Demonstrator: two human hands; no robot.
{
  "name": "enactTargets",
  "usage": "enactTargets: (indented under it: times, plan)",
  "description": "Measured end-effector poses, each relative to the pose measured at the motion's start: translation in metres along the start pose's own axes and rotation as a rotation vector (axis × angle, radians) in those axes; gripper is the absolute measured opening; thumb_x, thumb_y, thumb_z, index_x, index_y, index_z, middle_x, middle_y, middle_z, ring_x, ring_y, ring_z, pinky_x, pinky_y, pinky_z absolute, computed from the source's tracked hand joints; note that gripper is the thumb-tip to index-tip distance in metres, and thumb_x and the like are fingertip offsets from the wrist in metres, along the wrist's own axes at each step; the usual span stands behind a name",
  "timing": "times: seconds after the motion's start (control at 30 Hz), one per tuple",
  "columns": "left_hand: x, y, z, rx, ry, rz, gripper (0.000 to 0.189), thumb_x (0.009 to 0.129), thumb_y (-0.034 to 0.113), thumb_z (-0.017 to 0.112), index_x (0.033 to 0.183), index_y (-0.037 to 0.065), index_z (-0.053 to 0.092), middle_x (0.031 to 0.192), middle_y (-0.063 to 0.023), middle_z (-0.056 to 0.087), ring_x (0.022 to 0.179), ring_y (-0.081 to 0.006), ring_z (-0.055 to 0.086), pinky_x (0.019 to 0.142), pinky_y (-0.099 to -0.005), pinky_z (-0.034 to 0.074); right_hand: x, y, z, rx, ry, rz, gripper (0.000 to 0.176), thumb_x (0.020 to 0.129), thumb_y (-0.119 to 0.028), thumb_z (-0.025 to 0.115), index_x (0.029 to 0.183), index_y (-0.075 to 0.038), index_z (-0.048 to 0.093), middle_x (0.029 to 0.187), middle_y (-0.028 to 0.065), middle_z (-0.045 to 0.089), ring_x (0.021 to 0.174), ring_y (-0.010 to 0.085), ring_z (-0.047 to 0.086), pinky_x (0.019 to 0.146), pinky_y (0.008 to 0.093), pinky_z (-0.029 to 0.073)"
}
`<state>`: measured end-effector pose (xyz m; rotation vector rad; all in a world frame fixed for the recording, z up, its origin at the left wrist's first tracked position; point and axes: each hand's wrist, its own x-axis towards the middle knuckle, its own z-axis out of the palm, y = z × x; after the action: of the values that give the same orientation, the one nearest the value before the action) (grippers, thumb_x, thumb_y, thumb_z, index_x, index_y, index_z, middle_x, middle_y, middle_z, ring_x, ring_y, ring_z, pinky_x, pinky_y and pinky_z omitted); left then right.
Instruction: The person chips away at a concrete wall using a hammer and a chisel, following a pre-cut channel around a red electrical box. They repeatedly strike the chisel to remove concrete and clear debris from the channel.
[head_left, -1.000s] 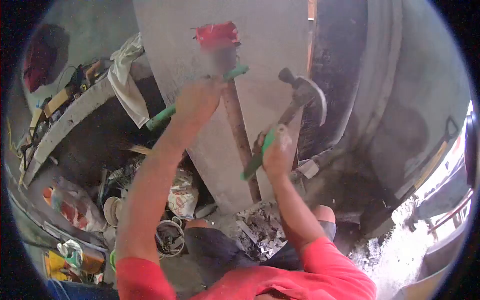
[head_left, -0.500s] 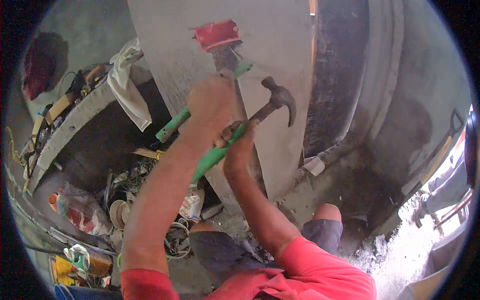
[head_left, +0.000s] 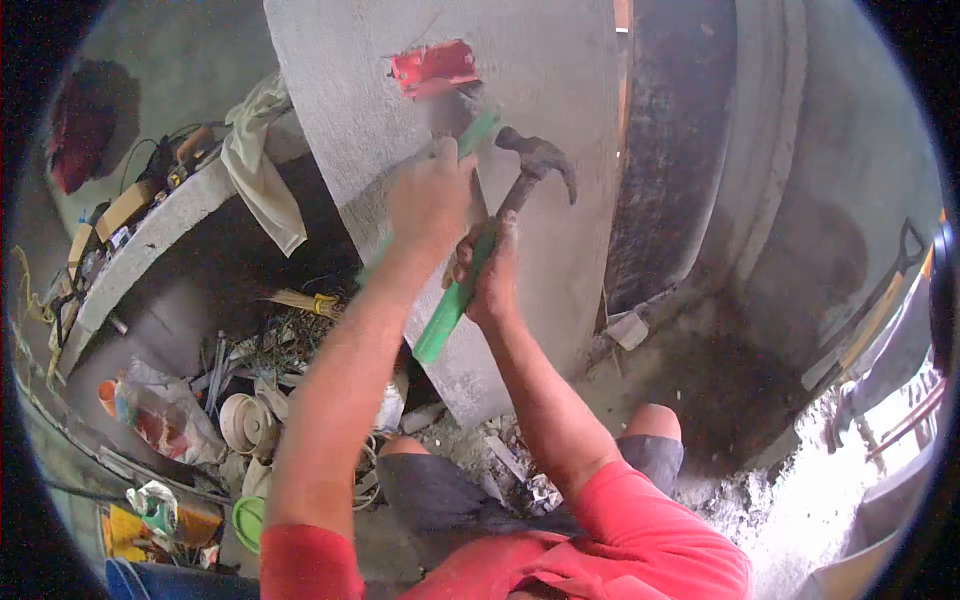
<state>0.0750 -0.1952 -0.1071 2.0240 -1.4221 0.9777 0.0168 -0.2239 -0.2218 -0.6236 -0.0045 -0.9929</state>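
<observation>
My left hand (head_left: pixel 430 205) is closed around a blurred green bar (head_left: pixel 480 130), just below a red box (head_left: pixel 435 70) set in the grey wall panel (head_left: pixel 360 120). To its right, my right hand (head_left: pixel 492 270) grips a claw hammer (head_left: pixel 540 158) by its handle, whose green lower end shows below the fingers. The hammer's head points up and away from me, beside the bar's top end. Behind my hands, a dark groove runs down the panel from the red box; they partly hide it.
A white cloth (head_left: pixel 260 180) hangs over a curved ledge (head_left: pixel 165 235) holding tools and boxes. Rubble, twigs and a round beige piece (head_left: pixel 245 425) lie at lower left. A green lid (head_left: pixel 248 522) is near my left sleeve. A shovel (head_left: pixel 880 310) leans at the right.
The hammer has tilted more upright and moved slightly up and left. My left hand and the green bar have shifted, with the bar steeper. The view has shifted slightly.
</observation>
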Motion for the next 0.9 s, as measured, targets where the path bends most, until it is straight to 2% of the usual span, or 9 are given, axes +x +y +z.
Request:
enactTargets:
  times: [0.03,0.1,0.3,0.5,0.6,0.73,0.77,0.83,0.9]
  plan:
    - [0.002,0.006,0.004,-0.001,0.006,0.002,0.027,0.099,0.03,0.054,0.106,0.004,0.058,0.081,-0.0192,0.068,0.08,-0.0377,0.069,0.067,-0.0484,0.055,0.003,-0.002,-0.005,-0.109,-0.024,-0.075,0.054,0.099,-0.063,0.036,0.088,-0.011,0.046,0.063,0.0032,0.046,0.048,0.0173,0.046,0.045,0.0345,0.043]
    - [0.003,0.017,0.018,-0.712,0.219,-0.244,0.029,0.098,0.034,0.056,0.102,0.005,0.057,0.076,-0.022,0.066,0.077,-0.0415,0.067,0.065,-0.0515,0.052,0.008,-0.005,-0.017,-0.071,-0.009,-0.045,0.057,0.099,-0.064,0.035,0.087,-0.009,0.047,0.062,0.0036,0.046,0.047,0.0182,0.047,0.045,0.0356,0.044]
    - [-0.014,0.0,0.039,-0.345,0.332,0.11,0.03,0.096,0.033,0.061,0.093,0.004,0.056,0.064,-0.0215,0.061,0.061,-0.0438,0.063,0.052,-0.0502,0.047,-0.008,-0.037,-0.044,-0.285,0.177,-0.085,0.058,0.099,-0.06,0.039,0.085,-0.005,0.054,0.061,0.0062,0.049,0.046,0.0194,0.05,0.042,0.0356,0.045]
    - [0.013,-0.001,0.012,-0.416,0.088,-0.063,0.034,0.098,0.041,0.053,0.1,0.007,0.056,0.082,-0.026,0.066,0.08,-0.0483,0.064,0.068,-0.0566,0.049,-0.016,-0.056,-0.045,-0.402,0.17,-0.094,0.056,0.099,-0.059,0.04,0.086,-0.006,0.051,0.06,0.0046,0.046,0.046,0.0189,0.046,0.044,0.0362,0.043]
    - [0.016,0.018,-0.008,-0.422,0.007,-0.16,0.035,0.097,0.039,0.054,0.103,0.005,0.057,0.089,-0.0255,0.068,0.087,-0.0481,0.065,0.074,-0.0558,0.049,-0.012,-0.065,-0.042,-0.573,0.129,-0.296,0.056,0.1,-0.057,0.04,0.084,-0.004,0.051,0.06,0.006,0.049,0.047,0.0185,0.048,0.043,0.0342,0.043]
    - [0.019,0.032,-0.014,-0.411,-0.017,-0.199,0.035,0.097,0.037,0.054,0.105,0.002,0.057,0.092,-0.0269,0.068,0.092,-0.0482,0.064,0.08,-0.0557,0.049,0.008,-0.068,-0.013,-0.485,0.133,-0.562,0.053,0.102,-0.051,0.043,0.082,-0.002,0.053,0.061,0.0056,0.053,0.048,0.0146,0.053,0.042,0.03,0.041]
    - [0.02,0.032,-0.01,-0.405,-0.007,-0.196,0.036,0.097,0.037,0.054,0.105,0.002,0.057,0.093,-0.028,0.068,0.093,-0.0484,0.064,0.082,-0.0556,0.049,0.017,-0.073,-0.011,-0.485,0.129,-0.556,0.053,0.102,-0.051,0.043,0.082,-0.002,0.053,0.061,0.0056,0.053,0.048,0.0146,0.053,0.042,0.03,0.041]
    - [0.021,0.035,-0.01,-0.42,-0.01,-0.214,0.037,0.096,0.036,0.054,0.106,0.001,0.057,0.093,-0.0298,0.067,0.095,-0.0489,0.064,0.084,-0.0555,0.049,0.02,-0.097,0.007,-0.866,0.033,-0.433,0.053,0.101,-0.051,0.045,0.083,-0.002,0.053,0.061,0.0041,0.053,0.046,0.0132,0.051,0.042,0.0297,0.041]
    - [0.024,0.037,-0.005,-0.416,0.057,-0.244,0.03,0.095,0.03,0.057,0.101,0.001,0.059,0.087,-0.0267,0.068,0.087,-0.0465,0.067,0.077,-0.0548,0.052,0.017,-0.109,0.014,-0.855,0.052,-0.403,0.051,0.101,-0.051,0.046,0.082,-0.003,0.053,0.06,0.003,0.053,0.046,0.0121,0.051,0.041,0.0293,0.04]
